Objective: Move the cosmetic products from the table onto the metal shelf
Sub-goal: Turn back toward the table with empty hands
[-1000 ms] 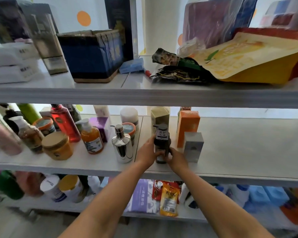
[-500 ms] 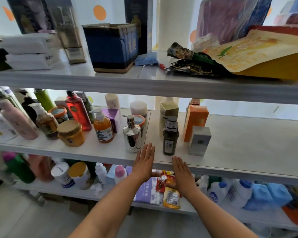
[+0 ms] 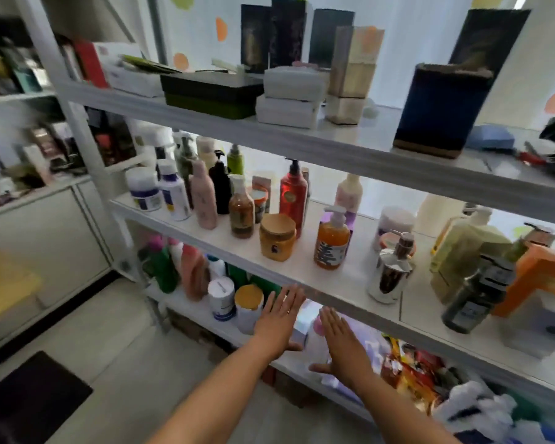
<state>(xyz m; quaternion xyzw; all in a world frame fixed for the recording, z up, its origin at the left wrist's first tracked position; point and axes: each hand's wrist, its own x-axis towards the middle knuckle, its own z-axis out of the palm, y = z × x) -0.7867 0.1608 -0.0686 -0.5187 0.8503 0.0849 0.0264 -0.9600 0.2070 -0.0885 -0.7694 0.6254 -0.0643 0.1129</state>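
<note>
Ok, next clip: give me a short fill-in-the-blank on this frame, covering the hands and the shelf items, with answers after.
1. The left hand and right hand are both ____, holding nothing.
2. The silver pump bottle stands on the ____ of the three visible levels of the metal shelf.
3. The tall pump bottle behind the amber jar is coloured ____.
Answers: open; middle; red.
</note>
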